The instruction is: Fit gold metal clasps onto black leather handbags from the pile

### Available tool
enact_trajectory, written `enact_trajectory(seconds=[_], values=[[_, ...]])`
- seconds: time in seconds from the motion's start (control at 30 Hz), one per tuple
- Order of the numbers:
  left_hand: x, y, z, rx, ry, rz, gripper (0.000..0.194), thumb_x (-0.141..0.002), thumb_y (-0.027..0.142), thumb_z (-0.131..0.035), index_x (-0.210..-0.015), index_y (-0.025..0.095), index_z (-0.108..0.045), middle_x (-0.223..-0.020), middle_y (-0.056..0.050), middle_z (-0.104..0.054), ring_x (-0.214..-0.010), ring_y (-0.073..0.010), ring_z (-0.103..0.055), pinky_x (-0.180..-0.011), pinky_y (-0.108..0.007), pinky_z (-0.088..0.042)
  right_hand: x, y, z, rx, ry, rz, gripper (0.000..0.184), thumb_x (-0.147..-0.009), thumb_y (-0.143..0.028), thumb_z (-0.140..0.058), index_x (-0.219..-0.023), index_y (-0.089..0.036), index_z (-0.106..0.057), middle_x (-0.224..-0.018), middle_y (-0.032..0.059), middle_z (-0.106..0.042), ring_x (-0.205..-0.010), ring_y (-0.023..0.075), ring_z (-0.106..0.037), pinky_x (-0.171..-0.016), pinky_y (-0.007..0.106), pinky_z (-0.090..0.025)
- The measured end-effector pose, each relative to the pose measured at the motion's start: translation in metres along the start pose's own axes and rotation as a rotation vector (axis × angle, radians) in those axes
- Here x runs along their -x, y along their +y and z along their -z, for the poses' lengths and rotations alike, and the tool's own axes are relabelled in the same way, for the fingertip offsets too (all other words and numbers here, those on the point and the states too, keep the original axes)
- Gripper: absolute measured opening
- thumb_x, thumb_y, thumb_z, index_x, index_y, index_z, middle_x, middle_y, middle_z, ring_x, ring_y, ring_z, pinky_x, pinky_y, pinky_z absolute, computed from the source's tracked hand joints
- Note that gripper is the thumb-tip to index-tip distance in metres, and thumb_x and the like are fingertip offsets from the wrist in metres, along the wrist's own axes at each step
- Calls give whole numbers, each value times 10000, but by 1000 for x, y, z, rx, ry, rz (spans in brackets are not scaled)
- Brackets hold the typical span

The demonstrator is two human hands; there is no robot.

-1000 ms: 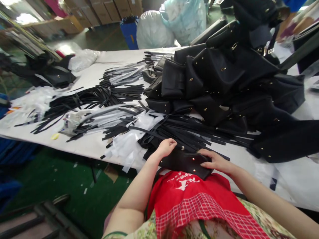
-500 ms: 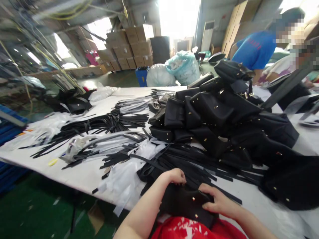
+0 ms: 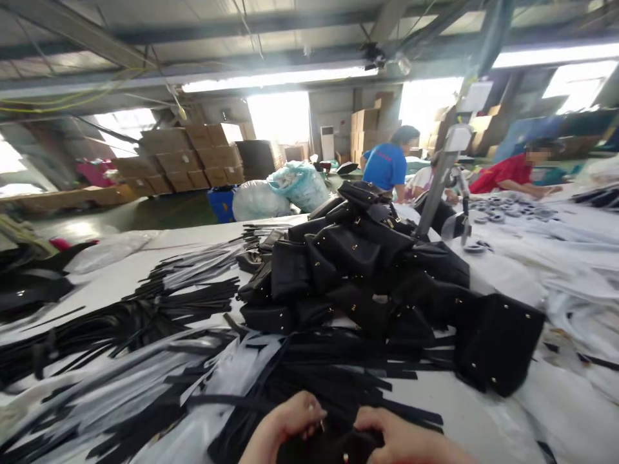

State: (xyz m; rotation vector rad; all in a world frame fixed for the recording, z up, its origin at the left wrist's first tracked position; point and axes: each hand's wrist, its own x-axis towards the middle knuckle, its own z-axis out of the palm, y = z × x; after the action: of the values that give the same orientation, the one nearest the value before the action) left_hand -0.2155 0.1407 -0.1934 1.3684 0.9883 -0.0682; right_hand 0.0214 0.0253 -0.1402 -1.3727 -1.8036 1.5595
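A black bag (image 3: 345, 446) with small gold studs lies at the bottom of the head view, partly cut off by the frame edge. My left hand (image 3: 297, 415) is closed in a pinch at the bag's left side, where a small shiny metal bit shows by the fingertips; what exactly it pinches is too small to make out. On the other side, my right hand (image 3: 394, 435) grips the bag's edge between thumb and fingers. Just beyond both hands lie flat black straps (image 3: 314, 380), loosely spread over the table.
A heap of black bags (image 3: 348, 258) rises mid-table, with one studded bag (image 3: 503, 338) at its right. Bundled black strips (image 3: 116, 328) and clear plastic (image 3: 217, 380) lie left. A metal post (image 3: 440, 180) stands behind the heap. People in blue (image 3: 384, 167) and red (image 3: 505, 174) work beyond.
The view has tilted up and swung right, so the hands and bag now sit lower in frame. Both hands are still at the bag. A person in red has come into sight.
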Motion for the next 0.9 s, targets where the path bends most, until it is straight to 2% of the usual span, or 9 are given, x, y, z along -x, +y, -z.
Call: enact_trajectory(seconds=[0.13,0.27,0.37,0.43,0.53,0.63,0.7,0.77,0.9], values=[[18,-8,3,347,154,-74,471,-662,581,-718,-648,132,-580,-553,-7,-582,-484,-97,-530,-492,-224,-440,10,-5,-2,64,34,-42,525,-590,-463,-800,-1011,-204,-622,-996,18,-620,-934,226,-566,-835,322,-443],[40,-28,22,674,397,-148,403,-704,478,-752,-790,143,-545,-823,-26,-642,-661,-70,-593,-619,-183,-494,8,-7,-9,135,12,-21,363,-728,-494,-712,-862,-187,-573,-864,17,-598,-820,198,-548,-748,310,-436],[65,-41,34,816,526,-203,393,-693,405,-788,-777,156,-497,-741,22,-575,-592,-45,-536,-537,-151,-447,12,-15,-8,119,14,69,309,-836,-470,-613,-731,-189,-543,-766,14,-575,-747,174,-526,-704,298,-430],[83,-48,36,880,585,-241,378,-705,390,-783,-820,160,-506,-659,57,-503,-519,-31,-467,-463,-135,-374,20,-22,3,62,72,87,320,-849,-460,-606,-688,-188,-558,-718,16,-571,-710,166,-528,-676,292,-441],[107,-59,34,945,648,-277,361,-746,387,-746,-927,153,-538,-573,96,-389,-430,-15,-331,-387,-126,-237,37,-24,37,-187,318,-43,279,-748,-460,-718,-785,-196,-637,-717,15,-605,-663,170,-577,-598,283,-477],[122,-70,27,977,679,-283,340,-772,384,-717,-938,139,-550,-521,121,-287,-389,-14,-216,-361,-132,-136,54,-16,80,-523,717,-172,383,-610,-445,-807,-891,-226,-667,-767,31,-665,-603,189,-620,-528,303,-516],[125,-75,21,988,677,-275,322,-779,385,-704,-913,135,-552,-504,127,-255,-379,-16,-183,-357,-137,-111,61,-11,103,-642,922,-175,376,-581,-437,-812,-872,-242,-676,-779,39,-685,-585,210,-633,-544,349,-548],[122,-77,14,990,662,-264,310,-783,388,-697,-893,134,-556,-494,126,-251,-373,-17,-177,-357,-142,-100,63,-7,118,-658,1029,-141,307,-633,-456,-769,-854,-259,-684,-790,39,-694,-624,246,-655,-612,415,-576],[106,-68,1,978,598,-240,301,-782,395,-696,-873,132,-584,-490,118,-265,-372,-14,-183,-364,-152,-94,60,-9,129,-622,1071,-19,233,-771,-484,-642,-881,-286,-700,-889,59,-706,-826,307,-669,-783,503,-561]])
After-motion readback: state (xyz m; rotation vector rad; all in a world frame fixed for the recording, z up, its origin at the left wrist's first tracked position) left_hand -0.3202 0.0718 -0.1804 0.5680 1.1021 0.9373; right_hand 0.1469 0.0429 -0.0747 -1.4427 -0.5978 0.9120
